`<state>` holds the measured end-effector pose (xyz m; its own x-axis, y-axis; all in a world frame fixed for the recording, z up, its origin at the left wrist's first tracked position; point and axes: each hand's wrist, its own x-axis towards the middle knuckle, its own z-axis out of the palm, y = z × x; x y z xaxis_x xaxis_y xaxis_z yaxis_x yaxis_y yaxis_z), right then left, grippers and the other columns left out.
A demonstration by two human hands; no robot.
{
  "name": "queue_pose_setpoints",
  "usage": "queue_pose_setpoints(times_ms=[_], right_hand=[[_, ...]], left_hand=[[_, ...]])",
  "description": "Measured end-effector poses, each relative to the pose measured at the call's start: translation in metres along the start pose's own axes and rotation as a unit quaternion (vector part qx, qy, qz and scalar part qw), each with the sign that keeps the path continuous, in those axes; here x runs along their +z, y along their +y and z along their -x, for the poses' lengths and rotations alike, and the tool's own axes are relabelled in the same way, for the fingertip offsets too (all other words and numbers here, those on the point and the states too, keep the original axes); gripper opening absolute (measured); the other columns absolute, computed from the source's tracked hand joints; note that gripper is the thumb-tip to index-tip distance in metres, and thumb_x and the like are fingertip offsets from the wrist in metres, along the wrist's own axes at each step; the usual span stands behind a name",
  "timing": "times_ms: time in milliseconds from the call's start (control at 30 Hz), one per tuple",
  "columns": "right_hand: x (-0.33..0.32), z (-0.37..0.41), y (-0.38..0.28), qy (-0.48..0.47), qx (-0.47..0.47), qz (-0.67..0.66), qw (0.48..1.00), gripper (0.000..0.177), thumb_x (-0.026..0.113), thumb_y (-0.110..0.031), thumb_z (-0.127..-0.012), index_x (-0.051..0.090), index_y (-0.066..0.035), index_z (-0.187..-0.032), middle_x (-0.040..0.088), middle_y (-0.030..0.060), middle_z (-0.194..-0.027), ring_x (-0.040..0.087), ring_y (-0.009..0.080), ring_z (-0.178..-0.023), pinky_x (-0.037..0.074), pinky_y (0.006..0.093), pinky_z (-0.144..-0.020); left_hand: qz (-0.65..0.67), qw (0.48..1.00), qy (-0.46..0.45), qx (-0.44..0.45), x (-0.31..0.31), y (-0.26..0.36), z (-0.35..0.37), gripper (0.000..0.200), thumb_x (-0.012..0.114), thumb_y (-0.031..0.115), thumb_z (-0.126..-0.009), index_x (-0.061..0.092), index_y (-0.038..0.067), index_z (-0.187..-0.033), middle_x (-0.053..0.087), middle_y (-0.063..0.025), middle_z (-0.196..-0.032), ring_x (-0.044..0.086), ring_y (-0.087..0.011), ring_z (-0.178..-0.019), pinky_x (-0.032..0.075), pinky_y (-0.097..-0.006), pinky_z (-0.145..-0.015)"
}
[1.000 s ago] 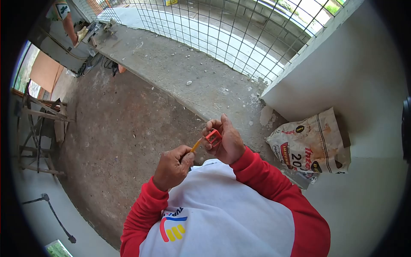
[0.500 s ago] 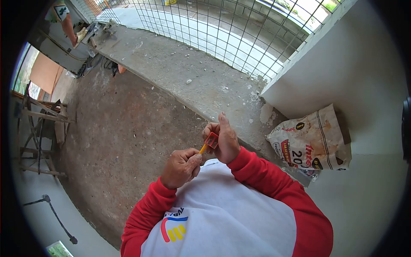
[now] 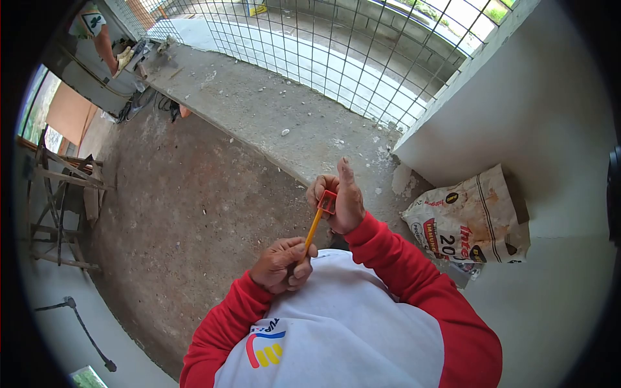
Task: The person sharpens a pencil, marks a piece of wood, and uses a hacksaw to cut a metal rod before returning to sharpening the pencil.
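Observation:
My left hand point(image 3: 283, 265) is closed round a yellow pencil point(image 3: 314, 234), gripping it near its lower end. The pencil slants up to a small red pencil sharpener point(image 3: 327, 202), where its tip meets the sharpener's edge. The sharpener sits in my right hand point(image 3: 349, 205), held by the fingers, with the thumb sticking up. Both hands are in front of my chest, over the floor and the edge of the concrete ledge.
A concrete ledge point(image 3: 259, 97) with scattered crumbs runs below a wire mesh point(image 3: 310, 52). A printed sack point(image 3: 472, 216) leans at the right wall. Wooden trestles point(image 3: 65, 187) stand on the left. Another person's arm point(image 3: 105, 48) shows at the far upper left.
My left hand has shifted slightly down, and more of the pencil shows between the hands. My right hand with the sharpener has moved a little up and right.

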<state>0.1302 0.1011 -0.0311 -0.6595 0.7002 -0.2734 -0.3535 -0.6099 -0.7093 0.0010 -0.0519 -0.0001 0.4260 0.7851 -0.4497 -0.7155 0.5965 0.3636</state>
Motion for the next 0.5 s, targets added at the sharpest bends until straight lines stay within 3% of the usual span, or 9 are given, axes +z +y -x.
queue_pose_setpoints(times_ms=[100, 200, 233, 300, 333, 367, 433, 467, 500], right_hand=[[0.002, -0.008, -0.001, 0.011, 0.014, -0.014, 1.0, 0.073, 0.028, -0.074, -0.085, 0.047, -0.01, -0.058, 0.049, 0.0069, -0.056, 0.039, 0.0153, -0.042, 0.032, 0.0262, -0.041], [-0.005, -0.017, 0.001, 0.073, 0.019, 0.022, 0.997, 0.071, 0.029, -0.072, -0.086, 0.047, -0.01, -0.057, 0.05, 0.0072, -0.056, 0.04, 0.0151, -0.043, 0.031, 0.026, -0.041], [-0.008, -0.02, 0.003, 0.109, 0.014, 0.034, 0.993, 0.07, 0.03, -0.072, -0.086, 0.047, -0.011, -0.057, 0.051, 0.0073, -0.055, 0.04, 0.0151, -0.043, 0.031, 0.0259, -0.041], [-0.011, -0.024, 0.007, 0.168, 0.015, 0.041, 0.985, 0.069, 0.03, -0.071, -0.086, 0.047, -0.011, -0.056, 0.051, 0.0073, -0.055, 0.041, 0.0151, -0.043, 0.031, 0.0259, -0.041], [-0.011, -0.027, 0.007, 0.191, 0.018, 0.036, 0.981, 0.069, 0.03, -0.071, -0.086, 0.048, -0.011, -0.056, 0.051, 0.0071, -0.055, 0.041, 0.015, -0.043, 0.031, 0.0261, -0.041], [-0.011, -0.029, 0.006, 0.214, 0.02, 0.031, 0.976, 0.069, 0.031, -0.071, -0.086, 0.048, -0.011, -0.056, 0.051, 0.007, -0.055, 0.041, 0.0149, -0.043, 0.031, 0.0263, -0.041], [-0.012, -0.027, -0.004, 0.15, -0.007, 0.023, 0.988, 0.069, 0.031, -0.071, -0.087, 0.048, -0.011, -0.056, 0.051, 0.007, -0.055, 0.041, 0.0151, -0.045, 0.032, 0.0268, -0.043], [-0.013, -0.025, -0.009, 0.119, -0.019, 0.019, 0.992, 0.069, 0.03, -0.07, -0.087, 0.048, -0.011, -0.057, 0.051, 0.007, -0.055, 0.041, 0.0153, -0.045, 0.032, 0.0271, -0.044], [-0.012, -0.025, -0.012, 0.095, -0.023, 0.005, 0.995, 0.069, 0.03, -0.07, -0.087, 0.048, -0.011, -0.057, 0.05, 0.007, -0.055, 0.042, 0.0155, -0.046, 0.033, 0.0273, -0.045]], left_hand=[[-0.092, 0.995, 0.006, 0.049, 0.005, 0.001, -0.012, 0.022, 0.047, 0.023, -0.097, 0.056, 0.004, -0.091, 0.051, -0.0037, -0.06, 0.048, -0.0132, -0.046, 0.038, -0.0275, -0.039], [-0.374, 0.912, 0.136, 0.097, 0.006, 0.012, -0.02, 0.022, 0.051, 0.021, -0.095, 0.056, 0.004, -0.082, 0.052, -0.0065, -0.057, 0.053, -0.0184, -0.047, 0.041, -0.0311, -0.041], [-0.541, 0.801, 0.18, 0.181, 0.002, 0.014, -0.025, 0.021, 0.052, 0.019, -0.094, 0.057, 0.003, -0.081, 0.052, -0.0078, -0.056, 0.053, -0.0203, -0.047, 0.042, -0.0319, -0.042], [-0.788, 0.469, 0.242, 0.318, -0.007, 0.016, -0.035, 0.019, 0.054, 0.016, -0.092, 0.058, 0.002, -0.08, 0.051, -0.0104, -0.055, 0.054, -0.0243, -0.047, 0.043, -0.0335, -0.045], [-0.79, 0.443, 0.248, 0.344, -0.008, 0.019, -0.037, 0.013, 0.055, 0.014, -0.089, 0.061, 0.001, -0.09, 0.051, -0.0129, -0.058, 0.053, -0.029, -0.049, 0.044, -0.0331, -0.048], [-0.765, 0.502, 0.226, 0.333, -0.007, 0.021, -0.035, 0.014, 0.055, 0.014, -0.09, 0.061, 0.001, -0.093, 0.053, -0.0122, -0.06, 0.054, -0.0271, -0.05, 0.045, -0.0323, -0.048], [-0.706, 0.613, 0.178, 0.307, 0.005, 0.028, -0.03, 0.017, 0.053, 0.014, -0.092, 0.062, 0.001, -0.099, 0.056, -0.0106, -0.063, 0.056, -0.0232, -0.051, 0.046, -0.0307, -0.049], [-0.573, 0.765, 0.173, 0.239, 0.007, 0.028, -0.027, 0.019, 0.053, 0.015, -0.093, 0.061, 0.0, -0.101, 0.058, -0.0099, -0.066, 0.057, -0.0213, -0.053, 0.047, -0.0302, -0.05], [-0.416, 0.881, 0.159, 0.159, 0.007, 0.027, -0.023, 0.02, 0.052, 0.016, -0.094, 0.06, -0.001, -0.102, 0.06, -0.0091, -0.069, 0.058, -0.0194, -0.056, 0.048, -0.0298, -0.051]])
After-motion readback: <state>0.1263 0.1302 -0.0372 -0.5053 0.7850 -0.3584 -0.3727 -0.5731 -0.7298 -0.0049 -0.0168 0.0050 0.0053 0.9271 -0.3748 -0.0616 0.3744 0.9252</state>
